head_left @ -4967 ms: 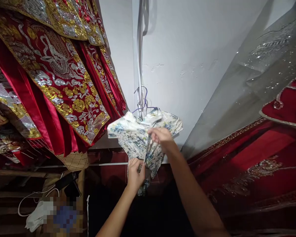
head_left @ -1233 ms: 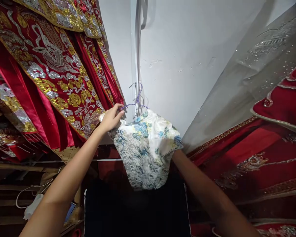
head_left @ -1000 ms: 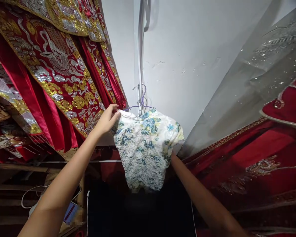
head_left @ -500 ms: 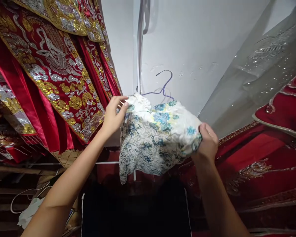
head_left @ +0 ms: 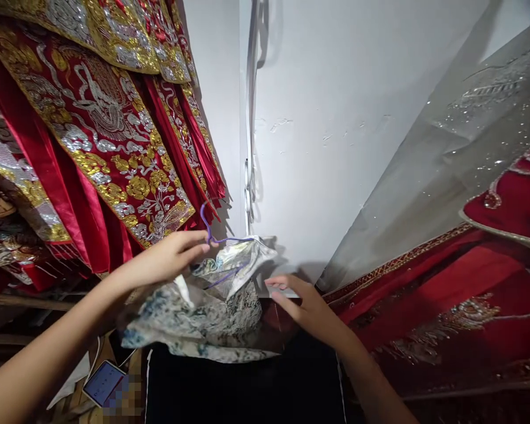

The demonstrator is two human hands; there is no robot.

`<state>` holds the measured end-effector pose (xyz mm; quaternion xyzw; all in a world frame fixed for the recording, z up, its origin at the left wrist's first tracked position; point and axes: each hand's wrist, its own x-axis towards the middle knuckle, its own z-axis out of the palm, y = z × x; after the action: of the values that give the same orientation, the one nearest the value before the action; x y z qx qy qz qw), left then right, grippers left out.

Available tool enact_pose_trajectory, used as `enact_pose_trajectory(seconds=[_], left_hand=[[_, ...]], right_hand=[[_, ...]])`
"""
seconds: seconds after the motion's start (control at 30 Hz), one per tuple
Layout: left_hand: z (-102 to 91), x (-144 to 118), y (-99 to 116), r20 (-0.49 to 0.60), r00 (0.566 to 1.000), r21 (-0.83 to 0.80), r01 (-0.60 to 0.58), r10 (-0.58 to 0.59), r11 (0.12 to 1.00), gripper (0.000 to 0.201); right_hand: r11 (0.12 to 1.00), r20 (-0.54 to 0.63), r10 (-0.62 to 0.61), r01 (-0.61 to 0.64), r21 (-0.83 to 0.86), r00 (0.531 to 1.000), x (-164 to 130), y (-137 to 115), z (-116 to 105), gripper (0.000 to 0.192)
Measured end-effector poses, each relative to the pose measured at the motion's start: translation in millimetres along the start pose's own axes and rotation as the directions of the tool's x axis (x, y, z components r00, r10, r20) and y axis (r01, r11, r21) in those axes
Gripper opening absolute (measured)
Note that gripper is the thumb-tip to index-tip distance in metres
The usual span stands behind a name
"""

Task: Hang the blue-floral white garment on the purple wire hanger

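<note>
A small white garment with a blue and yellow flower print (head_left: 212, 312) hangs limp and tilted on a purple wire hanger (head_left: 212, 235). My left hand (head_left: 168, 259) grips the hanger near its hook, with the garment drooping below my forearm. My right hand (head_left: 304, 306) is just to the right of the garment, fingers spread, holding nothing. The hanger's hook is off the wall.
Red robes with gold and silver embroidery (head_left: 97, 129) hang close on the left. A sequined grey veil (head_left: 446, 153) and red embroidered cloth (head_left: 468, 294) fill the right. A white wall (head_left: 327, 118) with a cable (head_left: 249, 118) lies ahead. A phone (head_left: 103, 383) sits at lower left.
The garment came down off the wall and now sags lower. My left hand shifted to the hanger hook. My right hand let go of the garment's edge and opened.
</note>
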<state>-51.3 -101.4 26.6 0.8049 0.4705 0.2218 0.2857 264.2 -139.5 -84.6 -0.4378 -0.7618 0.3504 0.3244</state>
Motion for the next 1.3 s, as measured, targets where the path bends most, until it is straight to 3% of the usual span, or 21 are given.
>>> enact_pose_trajectory(seconds=[0.1,0.17,0.23,0.33,0.43,0.53,0.83,0.93,1.17,1.3], left_hand=[[-30.7,23,5,-0.144,0.985,0.126,-0.082,0.100,0.989,0.031],[-39.9,57,4,-0.240,0.963,0.065,-0.113,0.126,0.991,0.028],[-42.4,98,-1,-0.278,0.957,-0.096,-0.116,0.085,0.989,0.023],[-42.1,152,-7,-0.220,0.976,-0.358,-0.075,-0.006,0.931,0.014],[-41.7,178,-10,-0.059,0.997,-0.503,0.019,-0.056,0.864,0.016],[-40.3,184,-9,0.022,0.997,-0.569,0.074,-0.075,0.819,0.019],[-54.2,176,-33,-0.041,0.999,-0.733,-0.045,0.022,0.679,0.019],[-51.0,181,-33,-0.032,0.999,-0.753,-0.025,0.001,0.658,0.019],[-15.8,194,-21,0.201,0.980,-0.691,0.129,0.017,0.711,0.022],[-6.6,177,-17,0.209,0.972,-0.583,0.038,0.104,0.811,0.023]], right_hand=[[0.995,-0.100,0.049,-0.040,0.092,0.994,4,12,-6,0.029],[0.984,-0.120,0.069,-0.047,0.174,0.990,4,14,-3,0.031],[0.964,-0.116,0.069,-0.037,0.263,0.991,3,15,4,0.032],[0.917,-0.076,0.054,-0.020,0.398,0.996,0,15,20,0.032],[0.860,-0.035,0.101,-0.069,0.506,0.994,-3,18,36,0.033],[0.817,0.005,0.173,-0.147,0.558,0.985,-4,20,46,0.034],[0.731,0.061,0.200,-0.190,0.655,0.978,-7,25,56,0.035],[0.693,0.090,0.232,-0.230,0.683,0.968,-7,33,61,0.038],[0.692,0.110,0.232,-0.243,0.680,0.967,-7,32,69,0.044],[0.735,0.114,0.285,-0.293,0.612,0.952,9,42,65,0.054]])
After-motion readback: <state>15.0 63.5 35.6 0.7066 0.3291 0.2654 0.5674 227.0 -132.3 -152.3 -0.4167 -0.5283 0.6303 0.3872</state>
